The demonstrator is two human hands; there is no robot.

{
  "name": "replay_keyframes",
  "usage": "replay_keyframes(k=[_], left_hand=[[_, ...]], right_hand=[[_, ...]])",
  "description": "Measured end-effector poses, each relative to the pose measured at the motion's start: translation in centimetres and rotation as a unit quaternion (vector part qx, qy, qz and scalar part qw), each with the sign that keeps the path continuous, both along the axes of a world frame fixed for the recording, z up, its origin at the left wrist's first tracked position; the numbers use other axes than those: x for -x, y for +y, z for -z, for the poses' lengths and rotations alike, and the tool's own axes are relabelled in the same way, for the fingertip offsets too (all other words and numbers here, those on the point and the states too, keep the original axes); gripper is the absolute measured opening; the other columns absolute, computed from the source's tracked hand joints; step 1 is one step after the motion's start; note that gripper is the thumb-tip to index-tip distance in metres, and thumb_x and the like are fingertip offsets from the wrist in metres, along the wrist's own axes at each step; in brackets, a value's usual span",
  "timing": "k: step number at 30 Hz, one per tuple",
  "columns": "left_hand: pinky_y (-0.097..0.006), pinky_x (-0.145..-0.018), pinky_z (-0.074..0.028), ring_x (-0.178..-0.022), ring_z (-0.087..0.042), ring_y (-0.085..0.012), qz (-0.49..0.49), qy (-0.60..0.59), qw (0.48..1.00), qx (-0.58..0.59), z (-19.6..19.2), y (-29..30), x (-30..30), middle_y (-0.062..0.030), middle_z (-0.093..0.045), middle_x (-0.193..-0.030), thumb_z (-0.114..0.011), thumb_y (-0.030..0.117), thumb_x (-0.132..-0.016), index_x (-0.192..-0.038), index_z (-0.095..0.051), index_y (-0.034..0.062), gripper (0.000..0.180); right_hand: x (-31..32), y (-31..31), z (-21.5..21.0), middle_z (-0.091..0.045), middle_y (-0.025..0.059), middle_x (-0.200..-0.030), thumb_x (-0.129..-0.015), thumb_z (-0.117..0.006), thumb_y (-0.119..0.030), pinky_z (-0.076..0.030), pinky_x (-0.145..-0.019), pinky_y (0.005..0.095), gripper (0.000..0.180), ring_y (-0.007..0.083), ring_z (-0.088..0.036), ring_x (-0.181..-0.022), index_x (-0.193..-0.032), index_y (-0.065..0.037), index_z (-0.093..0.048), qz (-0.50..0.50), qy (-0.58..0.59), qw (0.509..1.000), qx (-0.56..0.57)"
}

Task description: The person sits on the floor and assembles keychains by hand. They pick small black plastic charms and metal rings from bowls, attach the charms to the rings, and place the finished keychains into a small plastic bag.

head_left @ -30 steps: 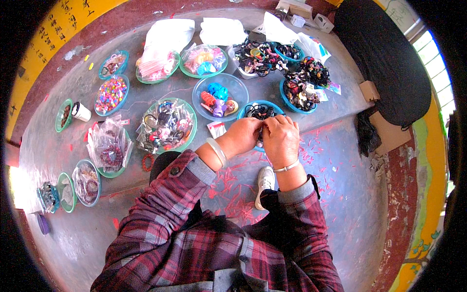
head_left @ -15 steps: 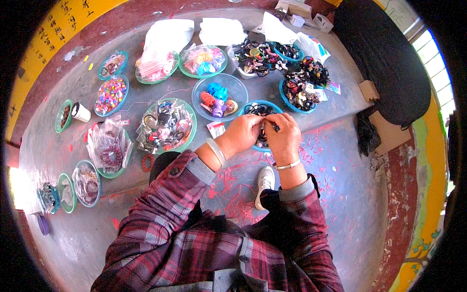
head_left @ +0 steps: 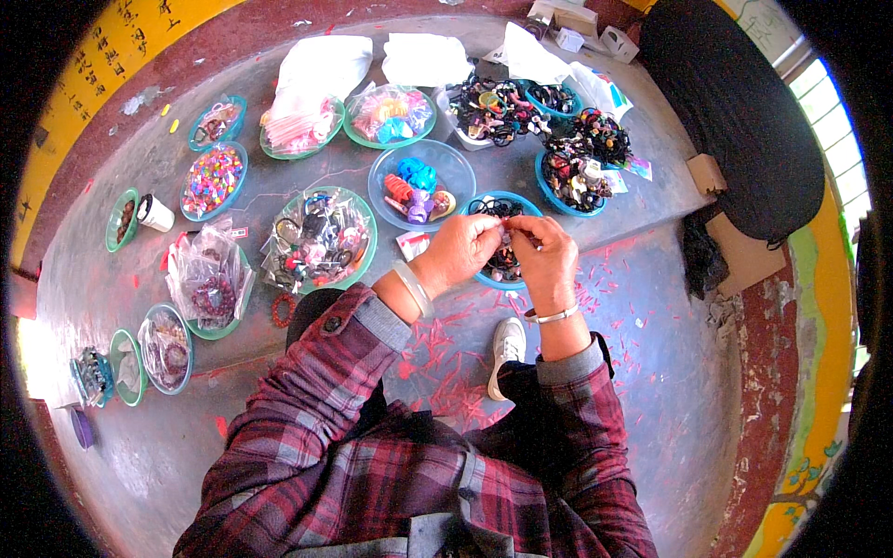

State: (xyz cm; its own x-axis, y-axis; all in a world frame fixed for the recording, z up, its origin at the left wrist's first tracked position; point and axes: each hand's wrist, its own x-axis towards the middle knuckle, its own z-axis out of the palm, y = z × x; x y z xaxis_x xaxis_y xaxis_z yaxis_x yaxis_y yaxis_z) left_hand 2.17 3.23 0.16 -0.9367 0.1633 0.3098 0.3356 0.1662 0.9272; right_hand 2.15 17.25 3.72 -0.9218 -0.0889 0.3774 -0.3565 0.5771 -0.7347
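plaid flannel shirt (head_left: 372, 465), red and maroon with grey and white checks; grey inner cuffs folded back at both wrists, dark button on left cuff. pale jade-like bangle (head_left: 414, 288) on left wrist, thin silver bracelet (head_left: 551, 316) on right wrist. white sneaker (head_left: 507, 349), laced, below hands. dark trousers.

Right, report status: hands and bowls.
Both hands together, pinching something small, too small to tell. Over blue bowl of dark bits. Clear bowl of coloured pieces beside it.

Small white cardboard boxes (head_left: 581, 28) at far edge of ledge. Brown carton (head_left: 707, 172) at right beside black cushion. Yellow painted sign with dark characters (head_left: 112, 56) along far-left wall. Clear plastic bags (head_left: 206, 274) over left trays.
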Motion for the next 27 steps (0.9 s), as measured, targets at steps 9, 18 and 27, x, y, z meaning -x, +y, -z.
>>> replay_keyframes(k=[9, 18, 27], left_hand=[[-0.037, -0.056, -0.044, -0.068, -0.057, -0.0357, -0.007, 0.015, 1.0, 0.025, -0.3, 0.0, 0.1, -0.0221, -0.057, -0.072, -0.049, 0.014, -0.082, -0.082, -0.06, 0.0001, 0.017], [-0.035, -0.069, -0.045, -0.08, -0.058, -0.0328, 0.024, 0.105, 0.986, 0.124, 0.8, -0.1, 0.2, -0.0204, -0.059, -0.087, -0.05, 0.006, -0.079, -0.094, -0.058, -0.0014, 0.019], [-0.031, -0.067, -0.046, -0.075, -0.061, -0.0238, 0.02, 0.065, 0.997, 0.048, -0.4, 0.1, -0.2, -0.0178, -0.061, -0.081, -0.048, 0.009, -0.083, -0.098, -0.059, -0.0016, 0.02]], right_hand=[[-0.3, -0.2, -0.2, -0.061, 0.01, -0.075, -0.069, -0.06, -0.006, -0.046, -0.064, 0.0353, 0.009, 0.0279, -0.058, -0.071, -0.076, -0.006, -0.065, -0.011, 0.055, 0.998, -0.04], [-0.8, -0.4, -1.0, -0.058, 0.0064, -0.073, -0.069, -0.058, -0.013, -0.04, -0.067, 0.0375, 0.006, 0.0253, -0.055, -0.074, -0.073, -0.009, -0.06, -0.017, 0.169, 0.949, -0.266], [-0.2, -0.3, -0.4, -0.058, 0.0086, -0.071, -0.065, -0.061, -0.008, -0.043, -0.063, 0.0377, 0.006, 0.0274, -0.055, -0.07, -0.07, -0.007, -0.061, 0.006, 0.148, 0.982, -0.12]])
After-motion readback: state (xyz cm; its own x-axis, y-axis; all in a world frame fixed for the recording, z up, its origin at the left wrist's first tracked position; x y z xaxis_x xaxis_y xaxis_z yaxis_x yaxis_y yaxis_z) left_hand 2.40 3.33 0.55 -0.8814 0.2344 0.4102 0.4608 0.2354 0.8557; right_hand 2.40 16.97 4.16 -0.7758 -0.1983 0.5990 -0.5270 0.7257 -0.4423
